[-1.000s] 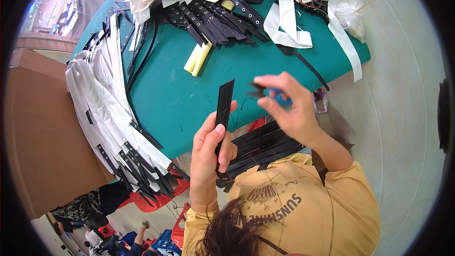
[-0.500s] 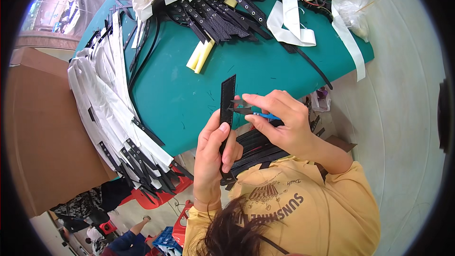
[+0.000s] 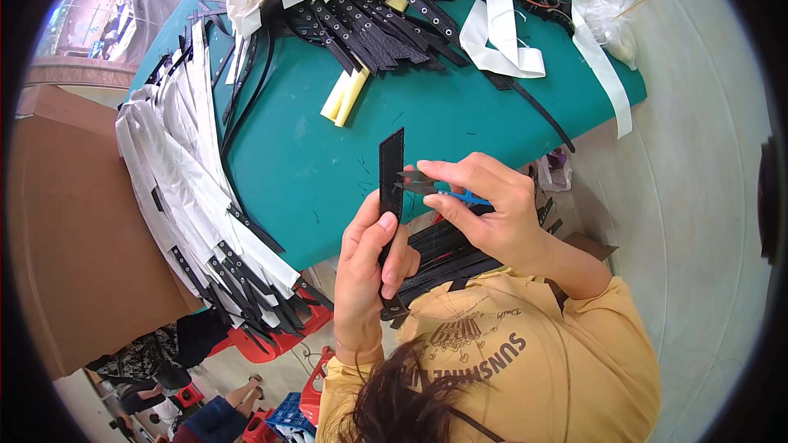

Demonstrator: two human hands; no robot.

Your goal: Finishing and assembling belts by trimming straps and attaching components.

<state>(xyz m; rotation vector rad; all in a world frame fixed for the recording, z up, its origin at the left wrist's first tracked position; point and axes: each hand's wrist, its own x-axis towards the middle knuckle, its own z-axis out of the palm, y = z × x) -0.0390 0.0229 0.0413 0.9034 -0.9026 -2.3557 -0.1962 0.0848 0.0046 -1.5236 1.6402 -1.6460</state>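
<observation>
The left hand (image 3: 365, 246) grips a black strap (image 3: 391, 164) by the green table's (image 3: 287, 189) near edge, the right hand (image 3: 497, 201) pinches blue-handled snips (image 3: 469, 197) beside it, and a clear bag (image 3: 611, 29) holds pale, indistinct contents.

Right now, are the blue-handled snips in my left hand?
No, your right hand holds the snips, while your left hand grips a black strap.

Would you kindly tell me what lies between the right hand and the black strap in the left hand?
The head view shows the dark blades of blue-handled snips between the right hand and the strap.
</observation>
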